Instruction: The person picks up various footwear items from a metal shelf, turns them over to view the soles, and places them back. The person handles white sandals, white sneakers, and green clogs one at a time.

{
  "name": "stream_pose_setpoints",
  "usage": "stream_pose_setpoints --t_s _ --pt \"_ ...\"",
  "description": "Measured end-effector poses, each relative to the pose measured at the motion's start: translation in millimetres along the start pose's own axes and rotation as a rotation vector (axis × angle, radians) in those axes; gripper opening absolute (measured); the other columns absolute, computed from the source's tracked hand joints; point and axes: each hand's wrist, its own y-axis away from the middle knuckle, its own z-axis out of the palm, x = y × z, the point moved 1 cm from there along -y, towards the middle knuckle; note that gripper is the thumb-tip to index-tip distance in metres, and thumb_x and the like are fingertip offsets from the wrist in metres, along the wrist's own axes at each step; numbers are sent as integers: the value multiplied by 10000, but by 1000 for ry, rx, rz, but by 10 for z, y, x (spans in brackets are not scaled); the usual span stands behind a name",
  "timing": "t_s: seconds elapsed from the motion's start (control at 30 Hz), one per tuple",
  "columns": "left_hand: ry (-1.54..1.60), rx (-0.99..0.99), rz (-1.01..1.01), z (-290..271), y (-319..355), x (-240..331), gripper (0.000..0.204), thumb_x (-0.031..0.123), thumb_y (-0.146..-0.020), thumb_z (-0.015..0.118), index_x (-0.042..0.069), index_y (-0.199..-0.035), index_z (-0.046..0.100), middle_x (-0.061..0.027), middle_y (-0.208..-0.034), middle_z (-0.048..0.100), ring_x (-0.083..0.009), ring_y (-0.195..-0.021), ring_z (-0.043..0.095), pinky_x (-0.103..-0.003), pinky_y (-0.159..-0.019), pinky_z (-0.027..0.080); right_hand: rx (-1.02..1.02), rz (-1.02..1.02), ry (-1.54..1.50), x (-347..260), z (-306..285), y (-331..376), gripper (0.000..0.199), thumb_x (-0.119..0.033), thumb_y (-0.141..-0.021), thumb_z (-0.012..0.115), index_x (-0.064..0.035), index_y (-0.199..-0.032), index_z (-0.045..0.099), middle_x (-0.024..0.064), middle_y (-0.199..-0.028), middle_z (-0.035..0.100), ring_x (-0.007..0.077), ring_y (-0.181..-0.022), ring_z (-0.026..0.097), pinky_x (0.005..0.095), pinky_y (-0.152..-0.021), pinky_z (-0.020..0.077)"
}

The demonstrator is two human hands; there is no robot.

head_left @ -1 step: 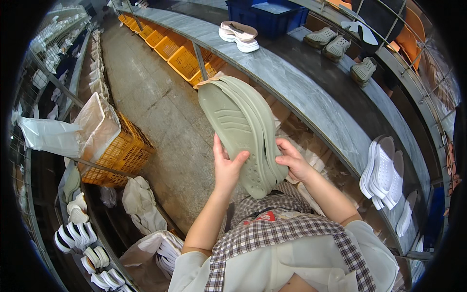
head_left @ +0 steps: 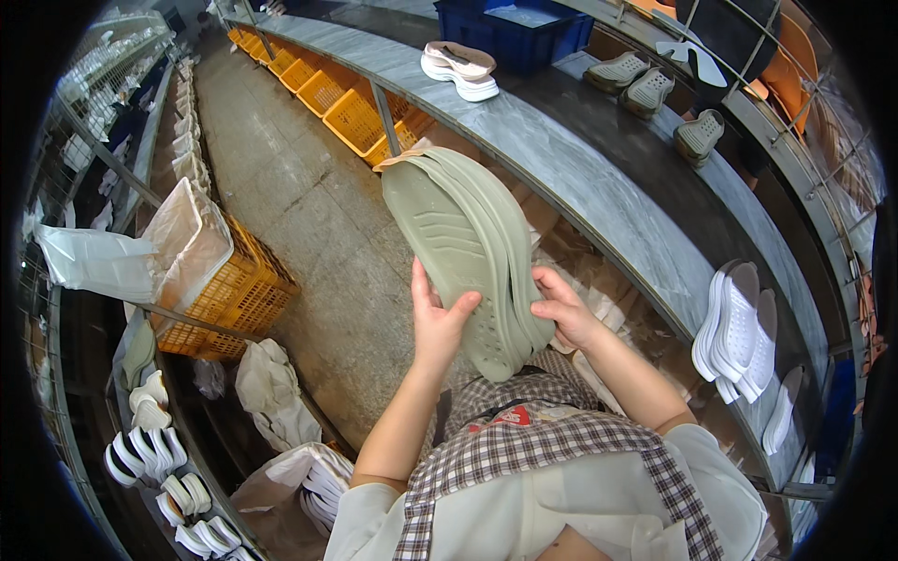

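Observation:
A stack of grey-green shoe soles (head_left: 449, 234) is held upright before my chest, the toe ends pointing up and away. My left hand (head_left: 440, 313) grips its left side, the thumb lying on the face of the front sole. On the other side my right hand (head_left: 563, 309) holds the edges, fingers bent against them. A narrow gap shows between the layers near the right hand. A bit of tan material (head_left: 385, 161) sticks out at the upper left tip. How many soles are in the stack is hard to tell.
White soles (head_left: 734, 327) lie on the grey workbench (head_left: 599, 178) at my right, and another pair (head_left: 458, 70) farther off. Grey-green shoes (head_left: 645, 89) sit on the dark belt (head_left: 692, 192). Left of me stands a lined yellow crate (head_left: 234, 290), by a rack with white soles (head_left: 145, 453).

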Motion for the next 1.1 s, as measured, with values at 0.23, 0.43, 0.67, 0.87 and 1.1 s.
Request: stream_pose_setpoints --t_s 0.23,0.43,0.67,0.87,1.1 --pt "-5 -56 50 -27 7 -33 909 39 -774 700 23 -1443 85 -145 -1351 384 -233 -1216 429 -355 -999 382 -62 -150 106 62 -47 25 466 -126 -790 671 -44 -1196 458 111 -1362 398 232 -1295 335 400 -1071 256" --pt "-35 43 87 -53 -33 -136 678 106 -896 561 35 -1435 156 -132 -1310 445 -248 -1182 475 -353 -975 408 19 -449 645 -111 189 -56 481 -240 -763 727 -66 -1169 537 141 -1372 389 279 -1263 369 413 -1053 282" --pt "902 -231 -359 -108 -201 -94 486 418 -965 347 45 -1259 451 -128 -1195 538 -247 -1062 564 -389 -880 498 -126 -539 915 -483 494 -115 600 -567 -863 493 -93 -1219 582 139 -1338 453 295 -1192 406 406 -1003 317" --pt "855 -77 -400 31 -87 20 342 345 -951 449 75 -1143 531 -79 -1022 591 -202 -910 616 -317 -726 562 -178 -556 850 -518 648 -107 542 -502 -923 437 -62 -1207 579 123 -1328 473 276 -1168 419 390 -1002 303" --pt "827 -116 -443 -77 -166 -81 367 369 -950 435 86 -1164 527 -79 -1038 598 -198 -925 618 -332 -742 566 -110 -451 883 -559 686 -47 464 -358 -872 573 -52 -1220 554 126 -1338 462 300 -1216 394 403 -991 337"
